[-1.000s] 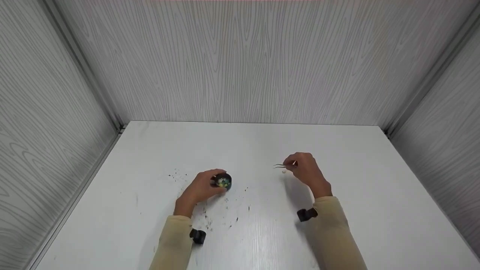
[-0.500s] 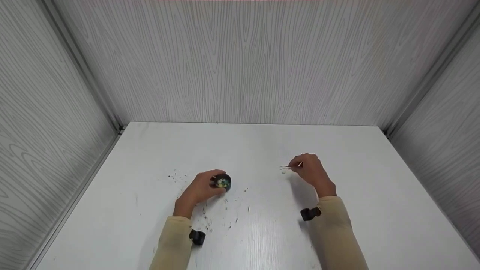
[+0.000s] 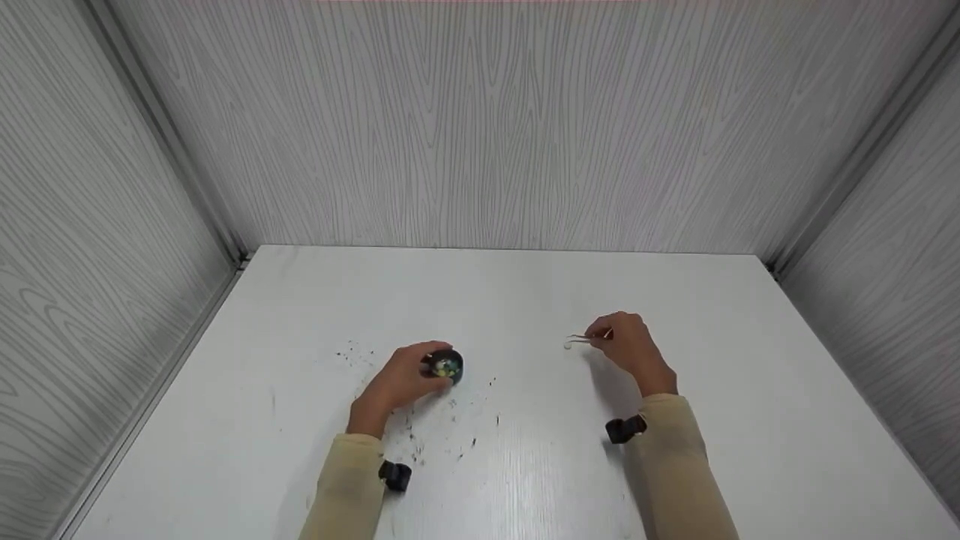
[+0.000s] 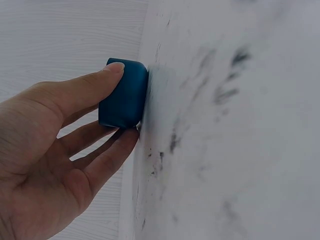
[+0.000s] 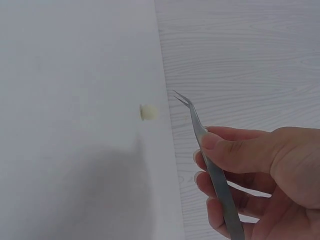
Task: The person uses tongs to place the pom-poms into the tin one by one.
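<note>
My left hand (image 3: 396, 377) grips a small round cup (image 4: 127, 97) between thumb and fingers. The cup looks dark in the head view and teal in the left wrist view, and its base meets the white table. Yellow, white and green bits (image 3: 447, 367) show inside it. My right hand (image 3: 631, 351) pinches grey metal tweezers (image 5: 218, 181) with bent tips, held above the table. The two tips stand slightly apart with nothing between them. Near the tips, on the tabletop, lies a small pale, roundish piece (image 5: 149, 112).
Dark specks and smudges (image 3: 414, 442) are scattered on the white table (image 3: 480, 292) around the left hand, with more (image 3: 352, 352) to its left. Pale wood-grain panels (image 3: 480, 127) wall in the back and both sides.
My right hand has moved right and slightly nearer to me with the tweezers, their tips now close to the pale piece. The left hand and cup have stayed in place.
</note>
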`<control>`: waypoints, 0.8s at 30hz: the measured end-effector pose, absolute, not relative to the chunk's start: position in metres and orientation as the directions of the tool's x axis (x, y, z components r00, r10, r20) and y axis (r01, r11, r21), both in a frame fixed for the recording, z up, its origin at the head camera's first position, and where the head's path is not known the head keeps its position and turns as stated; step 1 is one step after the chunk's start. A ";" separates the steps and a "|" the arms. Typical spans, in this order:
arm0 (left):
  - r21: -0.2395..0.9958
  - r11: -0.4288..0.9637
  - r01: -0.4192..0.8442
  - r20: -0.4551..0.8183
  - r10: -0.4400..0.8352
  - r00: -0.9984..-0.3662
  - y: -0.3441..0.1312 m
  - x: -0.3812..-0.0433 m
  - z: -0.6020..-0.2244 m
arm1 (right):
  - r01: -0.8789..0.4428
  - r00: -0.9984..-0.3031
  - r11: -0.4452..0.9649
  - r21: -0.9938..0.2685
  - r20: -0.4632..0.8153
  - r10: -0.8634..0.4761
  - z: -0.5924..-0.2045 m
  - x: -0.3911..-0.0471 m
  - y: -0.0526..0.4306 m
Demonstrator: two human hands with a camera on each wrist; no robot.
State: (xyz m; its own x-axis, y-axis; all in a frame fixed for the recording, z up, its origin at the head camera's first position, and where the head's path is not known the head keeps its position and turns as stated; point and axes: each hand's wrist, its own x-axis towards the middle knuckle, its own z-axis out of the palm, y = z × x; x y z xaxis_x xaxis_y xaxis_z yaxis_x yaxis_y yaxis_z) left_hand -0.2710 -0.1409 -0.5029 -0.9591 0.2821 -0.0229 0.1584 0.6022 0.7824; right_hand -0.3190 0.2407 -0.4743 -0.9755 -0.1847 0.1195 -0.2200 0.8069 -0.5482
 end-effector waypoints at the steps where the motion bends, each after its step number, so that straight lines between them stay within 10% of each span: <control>1: 0.781 0.603 0.160 -0.022 0.283 -0.959 -0.141 -0.271 -0.503 | -0.217 -0.976 0.808 -0.548 0.115 -0.184 -0.475 -0.319 0.241; 24: 0.809 0.573 0.129 -0.048 0.283 -0.958 -0.141 -0.272 -0.501 | -0.219 -0.976 0.815 -0.537 0.122 -0.182 -0.480 -0.322 0.244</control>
